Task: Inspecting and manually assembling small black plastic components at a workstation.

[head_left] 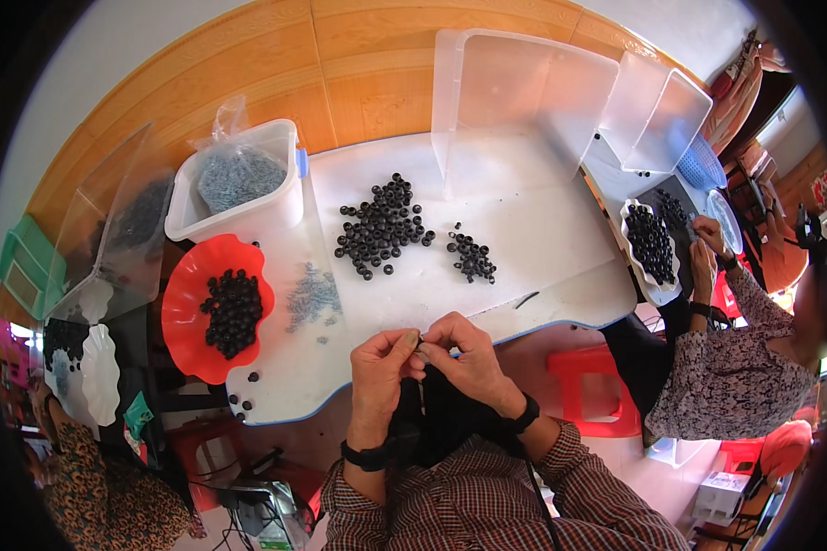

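Observation:
My left hand (pixel 382 367) and my right hand (pixel 470 360) meet at the table's front edge. Both have thumb and fingers pinched together around something small and dark, mostly hidden by the fingertips. Beyond them on the white table (pixel 542 248) lies a large pile of black ring-shaped pieces (pixel 377 230). To its right is a smaller cluster of black pieces (pixel 471 257). Small grey-blue pieces (pixel 312 296) are scattered left of my hands. Beside them, a red scalloped bowl (pixel 178 317) holds many round black pieces.
A white tub (pixel 280 202) with a bag of grey-blue pieces (pixel 239 179) stands at the back left. Clear plastic bins (pixel 524 101) stand on edge at the back. On the right, a person (pixel 730 367) works beside a white scalloped tray (pixel 632 262); another person (pixel 110 468) sits at left.

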Demonstrator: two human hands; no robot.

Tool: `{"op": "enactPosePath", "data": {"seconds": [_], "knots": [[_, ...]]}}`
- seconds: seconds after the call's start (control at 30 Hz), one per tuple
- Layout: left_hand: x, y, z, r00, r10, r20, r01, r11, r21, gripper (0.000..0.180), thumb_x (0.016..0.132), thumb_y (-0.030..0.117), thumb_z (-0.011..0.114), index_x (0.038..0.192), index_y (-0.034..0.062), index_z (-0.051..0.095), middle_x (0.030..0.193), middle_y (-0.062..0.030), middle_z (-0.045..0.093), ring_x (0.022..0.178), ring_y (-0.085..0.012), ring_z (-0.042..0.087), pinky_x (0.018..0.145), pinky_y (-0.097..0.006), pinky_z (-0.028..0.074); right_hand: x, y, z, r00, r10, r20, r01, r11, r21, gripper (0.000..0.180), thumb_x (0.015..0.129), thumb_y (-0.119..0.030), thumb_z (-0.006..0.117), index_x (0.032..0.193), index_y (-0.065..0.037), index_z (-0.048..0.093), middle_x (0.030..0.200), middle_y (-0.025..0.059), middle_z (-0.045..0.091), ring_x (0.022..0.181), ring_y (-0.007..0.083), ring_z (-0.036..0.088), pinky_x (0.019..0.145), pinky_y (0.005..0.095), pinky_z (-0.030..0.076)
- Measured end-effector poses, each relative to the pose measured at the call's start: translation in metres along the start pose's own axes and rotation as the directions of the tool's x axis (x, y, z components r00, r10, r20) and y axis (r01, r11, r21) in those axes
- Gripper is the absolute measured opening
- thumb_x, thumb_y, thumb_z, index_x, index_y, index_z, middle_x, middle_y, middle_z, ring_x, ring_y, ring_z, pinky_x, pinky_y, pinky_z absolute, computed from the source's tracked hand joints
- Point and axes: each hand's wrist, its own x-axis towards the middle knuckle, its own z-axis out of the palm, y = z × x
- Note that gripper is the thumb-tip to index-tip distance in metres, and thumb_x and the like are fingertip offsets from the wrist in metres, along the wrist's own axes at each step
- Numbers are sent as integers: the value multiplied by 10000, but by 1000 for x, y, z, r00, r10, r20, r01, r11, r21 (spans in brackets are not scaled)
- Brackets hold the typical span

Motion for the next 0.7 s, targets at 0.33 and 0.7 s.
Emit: {"op": "enactPosePath", "data": {"seconds": [0.33,0.7], "knots": [[-4,-4,6,999,24,-27,-25,999,-32,160,906,89,658,984,-51,657,770,-83,663,594,-105,611,492,-217,532,0,-8,5,991,-118,-64,110,987,-121,130,835,17,667,931,7,580,905,96,582,672,138,619,574,257,505],[-6,-1,3,996,44,-71,-34,991,132,186,894,112,681,974,-55,665,740,-66,653,552,-92,588,478,-206,517,1,-7,1,994,-107,-15,104,987,-121,153,805,15,713,898,-15,595,878,83,608,676,126,612,602,251,500]]}}
